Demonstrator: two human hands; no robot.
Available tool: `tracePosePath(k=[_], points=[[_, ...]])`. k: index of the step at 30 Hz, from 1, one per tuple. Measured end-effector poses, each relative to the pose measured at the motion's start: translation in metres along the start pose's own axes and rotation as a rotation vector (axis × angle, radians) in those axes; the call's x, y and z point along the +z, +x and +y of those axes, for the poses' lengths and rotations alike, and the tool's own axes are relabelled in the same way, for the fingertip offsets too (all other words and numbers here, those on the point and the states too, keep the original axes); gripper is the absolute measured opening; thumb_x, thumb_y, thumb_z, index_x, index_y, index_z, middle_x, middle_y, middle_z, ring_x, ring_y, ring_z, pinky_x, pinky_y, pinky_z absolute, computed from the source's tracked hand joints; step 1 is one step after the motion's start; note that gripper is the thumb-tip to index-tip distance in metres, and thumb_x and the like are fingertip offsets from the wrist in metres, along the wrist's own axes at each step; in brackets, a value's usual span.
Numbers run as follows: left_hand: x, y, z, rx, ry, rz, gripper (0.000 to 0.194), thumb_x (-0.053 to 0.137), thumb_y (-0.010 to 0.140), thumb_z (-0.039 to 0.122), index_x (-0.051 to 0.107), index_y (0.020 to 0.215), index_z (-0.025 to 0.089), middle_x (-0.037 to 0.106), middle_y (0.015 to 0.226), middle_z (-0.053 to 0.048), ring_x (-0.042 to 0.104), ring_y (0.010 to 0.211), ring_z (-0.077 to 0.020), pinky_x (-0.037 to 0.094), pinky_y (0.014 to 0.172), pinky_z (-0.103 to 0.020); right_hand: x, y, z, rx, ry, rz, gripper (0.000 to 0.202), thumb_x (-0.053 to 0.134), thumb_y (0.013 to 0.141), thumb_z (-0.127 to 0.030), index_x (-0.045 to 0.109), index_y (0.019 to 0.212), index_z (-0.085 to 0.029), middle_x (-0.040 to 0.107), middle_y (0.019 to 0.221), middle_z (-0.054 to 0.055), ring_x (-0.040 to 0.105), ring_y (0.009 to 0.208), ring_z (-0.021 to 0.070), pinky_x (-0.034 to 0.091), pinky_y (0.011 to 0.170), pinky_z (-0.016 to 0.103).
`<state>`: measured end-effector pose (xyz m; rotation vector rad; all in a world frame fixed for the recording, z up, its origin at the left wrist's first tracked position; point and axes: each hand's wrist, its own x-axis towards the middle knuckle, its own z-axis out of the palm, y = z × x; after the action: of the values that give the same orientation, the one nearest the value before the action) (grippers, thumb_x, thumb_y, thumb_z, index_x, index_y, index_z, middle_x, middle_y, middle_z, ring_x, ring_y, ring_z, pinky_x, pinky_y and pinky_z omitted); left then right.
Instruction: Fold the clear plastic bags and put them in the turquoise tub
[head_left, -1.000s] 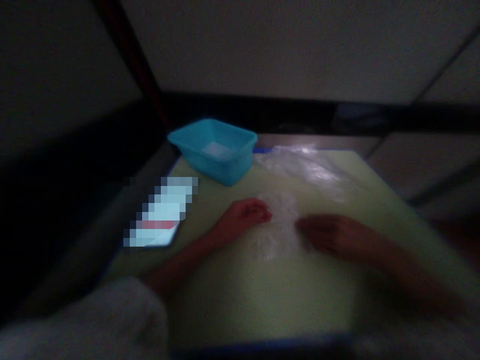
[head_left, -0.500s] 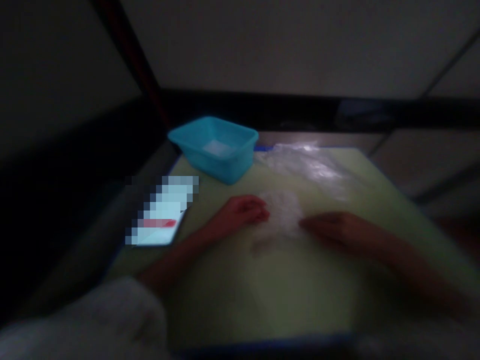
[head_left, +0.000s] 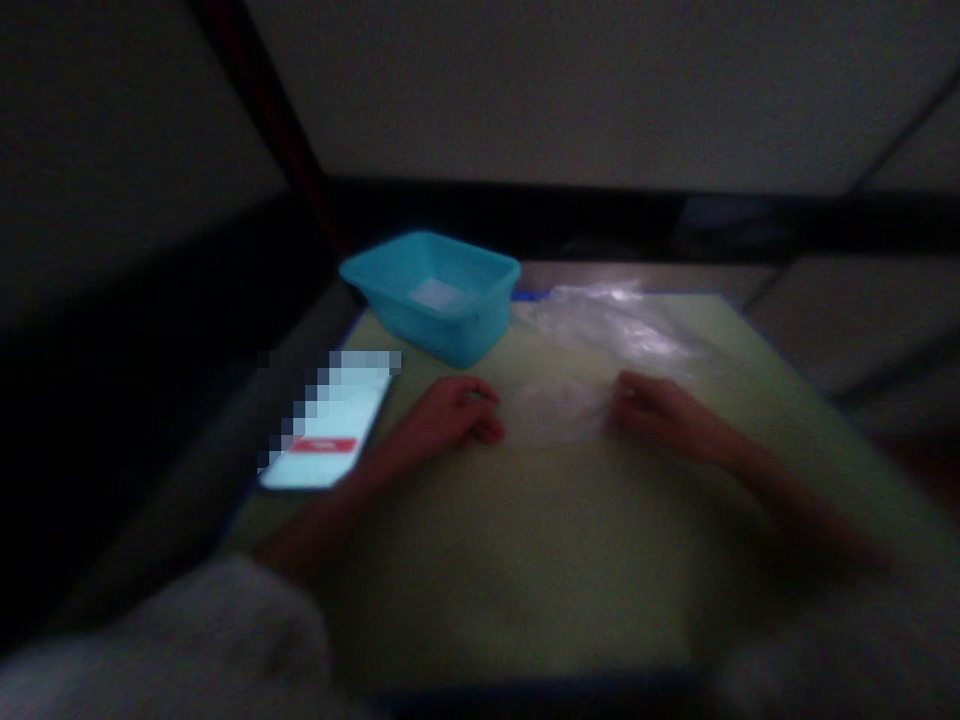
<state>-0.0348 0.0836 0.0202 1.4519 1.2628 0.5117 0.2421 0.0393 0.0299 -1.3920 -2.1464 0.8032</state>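
Observation:
A clear, crinkled plastic piece [head_left: 555,408] lies low over the yellow-green table [head_left: 525,560], between my two hands. My left hand [head_left: 463,412] is at its left edge, with curled fingers that have a small gap between them; whether they touch the plastic is too blurred to tell. At the right edge, my right hand [head_left: 654,408] has its fingers closed on the plastic. Behind them a larger heap of shiny clear plastic [head_left: 637,325] rests on the table's far part.
A turquoise basket [head_left: 457,335] with something whitish inside stands at the back left. Nearer on the left lies a lit phone [head_left: 330,425] beside my left forearm. A wall rises behind the table. The scene is dim.
Both hands have moved apart, the left one leftward and the right one slightly up. The plastic between them now looks wider and flatter.

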Motion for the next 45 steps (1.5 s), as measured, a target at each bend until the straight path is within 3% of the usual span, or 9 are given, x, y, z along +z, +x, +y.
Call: tracePosePath(k=[7,12,18,28,36,39,41,45], points=[[-0.003,0.001,-0.002,0.085,0.171,0.065,0.017,0.054,0.072,0.028,0.059,0.084,0.016,0.071,0.069,-0.003,0.061,0.058,-0.0154,0.041,0.052,-0.023,0.018,0.018,0.000,0.232,0.149,0.184,0.008,0.048,0.073,-0.022,0.047,0.066,-0.020,0.059,0.054,0.000,0.056,0.048,0.0137,0.039,0.044,0.022],[-0.003,0.001,-0.003,0.089,0.218,0.079,0.020,0.054,0.072,0.027,0.058,0.088,0.017,0.070,0.068,-0.002,0.063,0.061,-0.0167,0.042,0.053,-0.024,0.025,0.017,0.003,0.257,0.136,0.255,0.004,0.049,0.073,-0.022,0.047,0.071,-0.020,0.060,0.054,0.000,0.056,0.047,0.0138,0.039,0.044,0.022],[-0.002,-0.002,-0.002,0.091,0.275,0.078,0.032,0.064,0.065,0.024,0.057,0.096,0.016,0.070,0.067,-0.001,0.066,0.066,-0.0195,0.044,0.054,-0.024,0.027,0.014,0.004,0.245,0.201,0.243,0.024,0.055,0.071,-0.029,0.044,0.090,-0.021,0.063,0.060,0.000,0.060,0.054,0.0169,0.043,0.048,0.025],[0.002,0.000,-0.009,0.161,0.294,0.088,0.034,0.064,0.063,0.022,0.060,0.096,0.015,0.068,0.065,-0.002,0.065,0.063,-0.0196,0.047,0.053,-0.025,0.039,0.015,0.007,0.213,-0.161,0.321,0.023,0.050,0.075,-0.024,0.047,0.098,-0.020,0.057,0.060,-0.003,0.052,0.052,0.0144,0.035,0.049,0.024],[0.004,0.000,-0.008,0.170,0.288,0.101,0.035,0.064,0.062,0.020,0.060,0.096,0.014,0.067,0.063,-0.001,0.064,0.060,-0.0186,0.046,0.052,-0.025,0.043,0.015,0.004,0.252,-0.322,0.351,0.026,0.050,0.078,-0.025,0.050,0.104,-0.018,0.060,0.062,-0.001,0.054,0.054,0.0163,0.035,0.049,0.024],[0.004,-0.001,-0.006,0.171,0.290,0.105,0.035,0.064,0.062,0.020,0.060,0.096,0.014,0.067,0.065,-0.002,0.064,0.061,-0.0189,0.046,0.052,-0.025,0.042,0.014,0.005,0.156,-0.419,0.407,0.026,0.048,0.081,-0.028,0.054,0.104,-0.017,0.064,0.076,0.006,0.059,0.065,0.0204,0.043,0.055,0.029],[0.004,-0.002,-0.006,0.170,0.291,0.108,0.035,0.064,0.062,0.020,0.060,0.096,0.014,0.067,0.065,-0.002,0.064,0.061,-0.0191,0.046,0.052,-0.025,0.043,0.014,0.006,0.008,-0.494,0.398,0.033,0.045,0.084,-0.030,0.055,0.110,-0.014,0.065,0.098,0.014,0.061,0.085,0.0250,0.048,0.071,0.036],[0.004,-0.002,-0.005,0.161,0.289,0.101,0.036,0.064,0.062,0.019,0.060,0.097,0.014,0.067,0.064,-0.001,0.064,0.061,-0.0192,0.046,0.053,-0.026,0.051,0.014,0.008,-0.158,-0.658,0.196,0.057,0.036,0.091,-0.040,0.037,0.136,-0.006,0.040,0.141,0.021,0.039,0.128,0.0312,0.031,0.103,0.050]])
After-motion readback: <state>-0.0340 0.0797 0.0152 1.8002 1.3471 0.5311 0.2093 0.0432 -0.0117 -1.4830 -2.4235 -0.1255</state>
